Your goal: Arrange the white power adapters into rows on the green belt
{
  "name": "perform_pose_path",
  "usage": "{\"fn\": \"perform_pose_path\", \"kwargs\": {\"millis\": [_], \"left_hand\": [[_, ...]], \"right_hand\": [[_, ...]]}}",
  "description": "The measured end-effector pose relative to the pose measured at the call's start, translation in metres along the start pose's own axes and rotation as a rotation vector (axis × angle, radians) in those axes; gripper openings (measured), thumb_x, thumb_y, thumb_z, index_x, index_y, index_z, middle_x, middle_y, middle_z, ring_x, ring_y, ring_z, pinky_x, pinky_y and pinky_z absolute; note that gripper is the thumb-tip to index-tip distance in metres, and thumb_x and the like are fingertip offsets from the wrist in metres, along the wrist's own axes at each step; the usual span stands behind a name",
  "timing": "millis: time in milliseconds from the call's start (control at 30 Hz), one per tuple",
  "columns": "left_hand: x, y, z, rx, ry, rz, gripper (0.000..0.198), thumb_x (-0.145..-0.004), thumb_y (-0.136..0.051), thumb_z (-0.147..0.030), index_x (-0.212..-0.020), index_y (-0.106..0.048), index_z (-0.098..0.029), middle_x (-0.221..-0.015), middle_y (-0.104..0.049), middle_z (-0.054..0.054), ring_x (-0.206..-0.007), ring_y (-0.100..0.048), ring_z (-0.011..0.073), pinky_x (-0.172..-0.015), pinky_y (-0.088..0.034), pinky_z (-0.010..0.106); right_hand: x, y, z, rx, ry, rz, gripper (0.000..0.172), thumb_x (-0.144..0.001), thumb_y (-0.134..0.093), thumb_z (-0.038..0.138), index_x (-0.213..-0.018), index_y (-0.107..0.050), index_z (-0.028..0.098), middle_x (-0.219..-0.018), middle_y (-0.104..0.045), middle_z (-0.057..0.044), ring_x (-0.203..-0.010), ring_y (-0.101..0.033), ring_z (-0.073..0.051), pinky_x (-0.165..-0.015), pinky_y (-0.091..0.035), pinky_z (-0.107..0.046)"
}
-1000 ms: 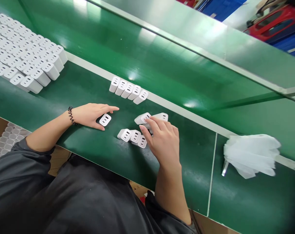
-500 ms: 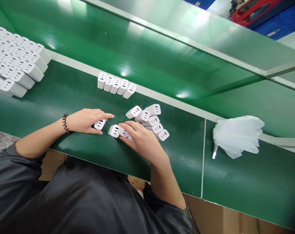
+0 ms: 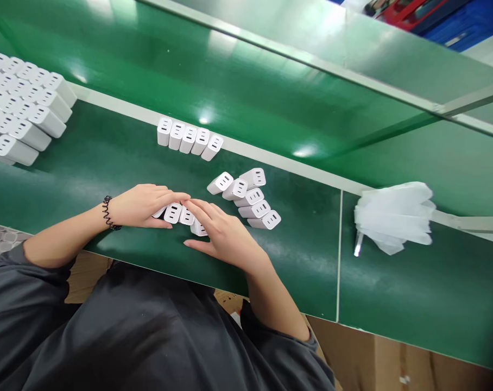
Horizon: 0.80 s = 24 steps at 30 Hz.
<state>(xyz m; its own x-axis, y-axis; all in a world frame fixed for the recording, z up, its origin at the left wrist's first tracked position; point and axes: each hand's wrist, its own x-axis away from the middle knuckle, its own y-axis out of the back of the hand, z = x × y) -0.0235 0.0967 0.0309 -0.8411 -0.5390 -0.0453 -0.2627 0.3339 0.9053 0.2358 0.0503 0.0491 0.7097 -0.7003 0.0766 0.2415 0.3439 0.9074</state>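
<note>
On the green bench, a short row of white charger blocks [image 3: 172,213] lies between my two hands, their slotted faces turned up toward me. My left hand [image 3: 143,205], with a black coiled band at the wrist, closes around the left end of the row and partly covers a charger there. From the right, my right hand [image 3: 222,232] cups the other end, its fingers over the chargers and its thumb on the near side. The two hands' fingertips meet above the row. Further right lies a loose cluster of white chargers [image 3: 252,210], untouched.
Several white chargers [image 3: 188,140] stand in a line along the bench's back ledge. A large block of packed chargers [image 3: 26,108] fills the far left. A white translucent plastic bundle [image 3: 395,217] lies at right, past a seam in the green bench [image 3: 303,266].
My right hand has slid left, bringing its chargers up against the one at my left hand. Its thumb has spread lower. My left hand has stayed nearly in place.
</note>
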Motion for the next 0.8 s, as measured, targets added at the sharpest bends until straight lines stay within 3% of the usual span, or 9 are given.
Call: {"fn": "perform_pose_path", "kwargs": {"millis": [133,233,367,567,800], "left_hand": [[0.0,0.001,0.0,-0.002,0.019,0.021,0.062,-0.094,-0.063,-0.045,-0.146,-0.041,-0.018,-0.101,-0.069,0.006,-0.088,-0.065,0.0182,-0.077,-0.044,0.027],[0.001,0.001,0.001,-0.022,0.02,0.011,0.064,-0.094,-0.063,-0.046,-0.147,-0.039,-0.017,-0.098,-0.068,0.006,-0.086,-0.065,0.0182,-0.075,-0.043,0.026],[0.001,0.0,0.002,-0.043,0.011,-0.01,0.065,-0.095,-0.061,-0.047,-0.148,-0.038,-0.017,-0.099,-0.068,0.006,-0.086,-0.065,0.0181,-0.074,-0.043,0.026],[0.001,0.0,0.001,-0.045,0.012,-0.011,0.065,-0.095,-0.061,-0.047,-0.148,-0.037,-0.018,-0.096,-0.067,0.005,-0.084,-0.064,0.0178,-0.074,-0.043,0.026],[0.0,0.001,0.0,-0.049,0.036,0.02,0.065,-0.094,-0.062,-0.046,-0.148,-0.039,-0.018,-0.096,-0.067,0.005,-0.084,-0.064,0.0179,-0.075,-0.043,0.026]], "right_hand": [[0.006,0.005,-0.009,-0.025,0.003,0.018,0.072,-0.096,-0.061,0.036,-0.157,-0.026,0.025,-0.137,-0.061,-0.011,-0.112,-0.064,-0.028,-0.084,-0.061,-0.045],[0.002,0.001,-0.012,0.03,-0.048,-0.009,0.067,-0.096,-0.061,0.041,-0.153,-0.034,0.019,-0.119,-0.069,-0.011,-0.099,-0.066,-0.027,-0.074,-0.06,-0.04],[-0.004,-0.004,-0.011,0.096,-0.058,-0.054,0.064,-0.096,-0.06,0.049,-0.149,-0.042,0.016,-0.109,-0.07,-0.01,-0.092,-0.067,-0.025,-0.066,-0.055,-0.035],[-0.004,-0.003,-0.009,0.108,-0.01,-0.087,0.069,-0.093,-0.064,0.052,-0.147,-0.044,0.013,-0.12,-0.068,-0.013,-0.101,-0.066,-0.027,-0.072,-0.055,-0.038],[-0.003,-0.003,-0.008,0.112,0.003,-0.104,0.063,-0.094,-0.063,0.048,-0.145,-0.046,0.015,-0.128,-0.066,-0.014,-0.101,-0.065,-0.027,-0.079,-0.058,-0.041]]}}
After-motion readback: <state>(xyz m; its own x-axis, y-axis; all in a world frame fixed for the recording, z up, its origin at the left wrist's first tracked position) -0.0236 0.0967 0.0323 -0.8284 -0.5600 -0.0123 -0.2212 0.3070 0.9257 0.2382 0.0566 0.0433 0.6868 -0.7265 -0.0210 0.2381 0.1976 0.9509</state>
